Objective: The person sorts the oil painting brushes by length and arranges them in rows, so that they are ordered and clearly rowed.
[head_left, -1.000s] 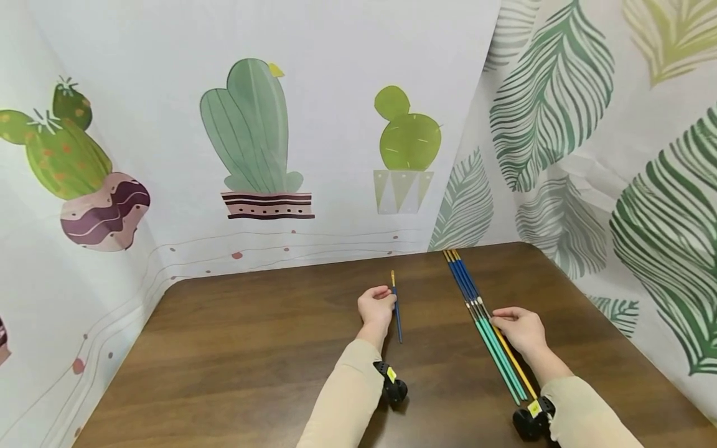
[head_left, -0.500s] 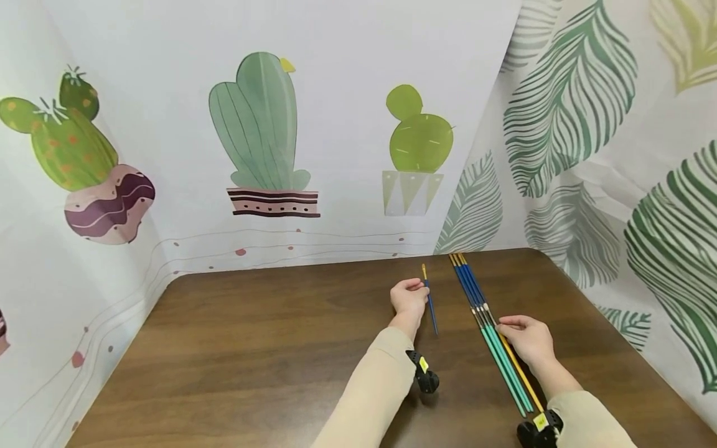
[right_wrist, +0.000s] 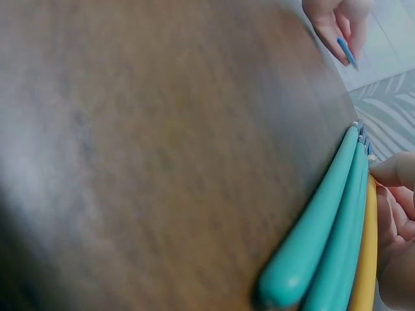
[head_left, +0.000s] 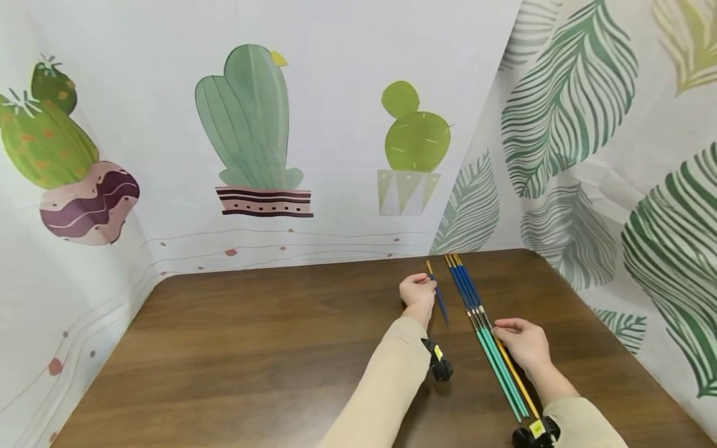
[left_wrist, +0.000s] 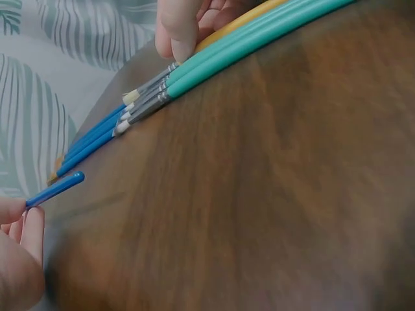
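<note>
My left hand pinches a blue paintbrush with a gold tip, bristle end pointing away. In the left wrist view that blue paintbrush is raised above the table. My right hand pinches a yellow-handled paintbrush near its ferrule, at the right edge of a row of green-handled paintbrushes. Beyond their bristles lie several blue paintbrushes, side by side in line with them. The right wrist view shows the right thumb and fingers at the top of the yellow handle.
The brown wooden table reaches back to a wall hanging printed with cacti and leaves. Black wrist cameras sit on both sleeves. The rows of brushes run from the back edge toward the front right.
My left hand has carried the blue paintbrush right and slightly back, closer to the blue row. The right hand stays at the yellow paintbrush. The head view has shifted a little.
</note>
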The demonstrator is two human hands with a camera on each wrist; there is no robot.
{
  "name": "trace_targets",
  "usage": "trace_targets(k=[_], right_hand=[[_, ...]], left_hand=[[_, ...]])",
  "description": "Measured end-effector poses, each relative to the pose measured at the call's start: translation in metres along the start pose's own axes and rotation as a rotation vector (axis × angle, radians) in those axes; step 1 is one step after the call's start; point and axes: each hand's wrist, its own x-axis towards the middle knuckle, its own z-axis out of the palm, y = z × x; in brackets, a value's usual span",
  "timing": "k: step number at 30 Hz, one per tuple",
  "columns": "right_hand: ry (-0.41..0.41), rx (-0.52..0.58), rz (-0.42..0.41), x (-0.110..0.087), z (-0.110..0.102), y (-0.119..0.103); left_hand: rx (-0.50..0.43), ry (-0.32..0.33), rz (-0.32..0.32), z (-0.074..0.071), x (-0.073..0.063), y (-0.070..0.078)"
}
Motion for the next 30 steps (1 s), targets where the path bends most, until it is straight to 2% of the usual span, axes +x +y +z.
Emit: trace_targets(k=[11, 15, 23, 30], right_hand=[[-0.005, 0.041, 0.011, -0.001, 0.005, -0.003], [-0.001, 0.04, 0.013, -0.002, 0.004, -0.004], [0.0, 0.047, 0.012, -0.002, 0.003, -0.001], [0.012, 0.045, 0.01, 0.001, 0.002, 0.003]], left_hand=[[0.008, 0.057, -0.026, 0.021, 0.005, 0.0], [0.06, 0.08, -0.014, 0.028, 0.006, -0.003], [0.201, 0.126, 0.05, 0.039, 0.01, -0.007], [0.196, 0.055, 0.054, 0.04, 0.007, -0.01]])
